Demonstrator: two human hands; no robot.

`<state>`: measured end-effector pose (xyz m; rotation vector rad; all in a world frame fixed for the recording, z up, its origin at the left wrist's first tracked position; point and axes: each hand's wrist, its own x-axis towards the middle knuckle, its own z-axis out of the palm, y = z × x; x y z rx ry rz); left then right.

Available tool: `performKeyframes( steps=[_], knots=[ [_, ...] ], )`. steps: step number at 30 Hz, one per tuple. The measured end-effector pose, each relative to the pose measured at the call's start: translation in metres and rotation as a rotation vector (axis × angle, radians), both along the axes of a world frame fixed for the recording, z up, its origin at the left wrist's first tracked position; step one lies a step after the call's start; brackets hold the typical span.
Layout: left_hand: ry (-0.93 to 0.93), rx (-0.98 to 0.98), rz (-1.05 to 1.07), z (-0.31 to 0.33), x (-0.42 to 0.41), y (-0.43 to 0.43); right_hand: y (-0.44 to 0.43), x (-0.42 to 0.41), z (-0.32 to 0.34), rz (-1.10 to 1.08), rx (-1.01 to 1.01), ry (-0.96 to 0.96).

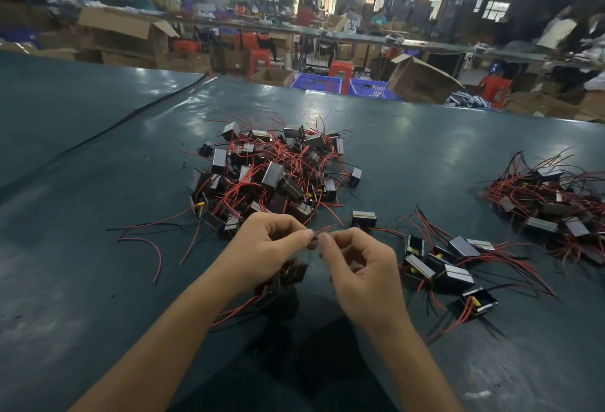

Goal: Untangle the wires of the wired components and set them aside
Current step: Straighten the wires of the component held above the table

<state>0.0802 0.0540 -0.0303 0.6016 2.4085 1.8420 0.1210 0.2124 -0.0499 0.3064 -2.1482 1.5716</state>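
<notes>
Fingers (302, 235) of the left hand (275, 248) are drawn in tight, thumb and forefinger pinching a thin red-and-black wire (317, 237). The right hand (363, 267) meets it almost tip to tip and nips the same wire just beside, its other fingers loosely curled. Both hands hover above the counter (98, 182), and the bare forearms come up from the bottom edge and converge at the wire.

Below the left palm sits a blurred dark component (289, 275), with red leads trailing toward the lower left. Whether the hand carries it or it rests on the counter, I cannot tell.

Just beyond the hands lies the tangled pile (271, 172) of small block-shaped components, red and black wires sticking out on all sides. One single component (363, 218) sits apart, near the right hand. To the right is a loose group (448, 264) of components lying side by side, wires fanned outward. Farther right, well apart, is another heap (556, 202).

Past the counter's far edge stand two blue crates (317, 82); their contents are too blurred to make out. Beside them an open cardboard box (422, 80) leans over, and a red stool (340, 71) stands behind the crates.
</notes>
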Motion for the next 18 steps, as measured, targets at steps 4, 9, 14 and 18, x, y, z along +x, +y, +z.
performKeyframes(
  steps=[4, 9, 14, 18],
  knots=[
    [-0.057, 0.025, 0.006, 0.004, 0.000, -0.002, 0.004, -0.001, -0.003, -0.004, 0.236, 0.214],
    [-0.092, 0.016, -0.047, 0.009, 0.004, -0.002, 0.004, -0.002, -0.003, -0.060, 0.251, 0.261],
    [-0.141, 0.036, -0.117, 0.012, 0.005, -0.004, 0.004, -0.002, 0.002, -0.021, 0.153, 0.228],
    [-0.155, 0.057, -0.154, 0.013, 0.005, -0.006, 0.004, -0.001, 0.003, 0.022, 0.141, 0.201]
  ],
)
